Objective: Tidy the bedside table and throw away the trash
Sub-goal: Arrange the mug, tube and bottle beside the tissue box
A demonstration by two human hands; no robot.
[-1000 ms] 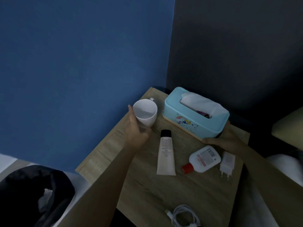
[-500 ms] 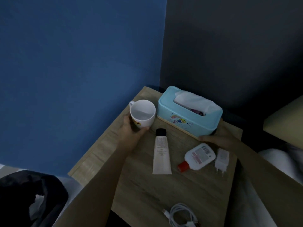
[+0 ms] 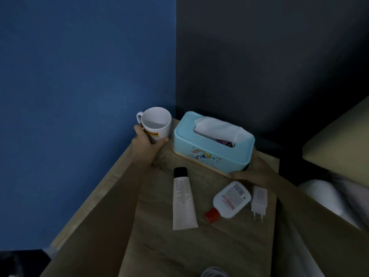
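Note:
A white mug [image 3: 157, 122] with a yellow logo stands at the far left corner of the wooden bedside table [image 3: 219, 242]. My left hand [image 3: 146, 143] grips its lower part from the near side. A light blue tissue box [image 3: 212, 143] with a white tissue sticking out sits to the right of the mug. My right hand [image 3: 253, 170] holds the box at its near right corner, thumb along its bottom edge. A white tube with a black cap [image 3: 182, 198], a small white bottle with a red cap [image 3: 229, 200] and a white charger plug [image 3: 259, 201] lie nearer to me.
A blue wall runs along the table's left side and a dark wall behind it. A coiled white cable [image 3: 214, 272] lies at the table's near edge. White bedding [image 3: 327, 198] and a beige surface [image 3: 339, 140] are on the right.
My left hand has carried the mug farther back toward the far left corner, its handle turning to the left. The tissue box has slid back toward the dark wall with my right hand.

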